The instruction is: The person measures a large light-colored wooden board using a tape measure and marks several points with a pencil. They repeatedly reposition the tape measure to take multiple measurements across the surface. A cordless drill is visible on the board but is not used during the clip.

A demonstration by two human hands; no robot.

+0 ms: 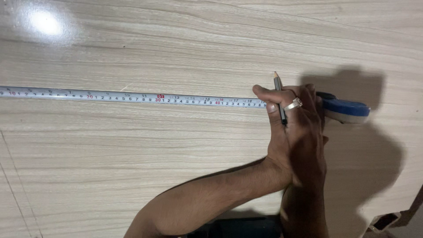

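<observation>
Head view — a broad sheet of pale wood-grain laminate board (132,176) fills the frame, with a glare spot at upper left. A white steel measuring tape blade (132,97) with black and red markings lies flat across it from the left edge, pulled taut so it reads straight along the grain.

The two hands are stacked close together at the tape's right end. The left hand (286,119), its forearm coming in from the lower left and crossing over, wears a silver ring (294,104) and is closed round a slim dark pencil (279,99). The pencil points up, tip just above the blade's edge — held there, I judge, so a mark lands right beside the graduation.

The right hand (315,132) sits mostly hidden behind the left. It seems wrapped about the blue-and-white tape case (346,110), which juts out to the right; the grip itself I cannot tell for sure. Pressed there, it likely keeps the blade tensioned.

Dark shadows of hands and case fall to the right.
</observation>
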